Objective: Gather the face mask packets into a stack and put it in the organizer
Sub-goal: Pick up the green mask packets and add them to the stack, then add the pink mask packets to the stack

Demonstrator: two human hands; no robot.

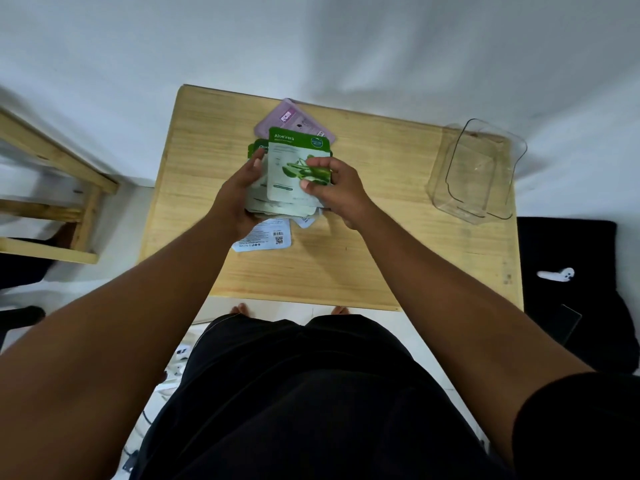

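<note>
The packets [282, 199] sat as a loose, fanned bundle between my two hands, above the middle of the table [381, 237]. The aloe packet [294, 157] lay on top, its edges out of line with those beneath. My left hand [239, 195] cupped the bundle's left edge, fingers closed against it. My right hand [332, 188] pinched the aloe packet, thumb on its face and fingers curled over its right edge. A purple packet [294, 119] lay flat on the table beyond the bundle, and a white one [266, 237] lay face down just under my left wrist; neither was gathered. The clear organizer [478, 174] stood empty, well apart to the right. Risk: the packets looked slick, so the uneven bundle could slide apart if squeezed unevenly. Lifting now would likely leave the two loose packets behind.
</note>
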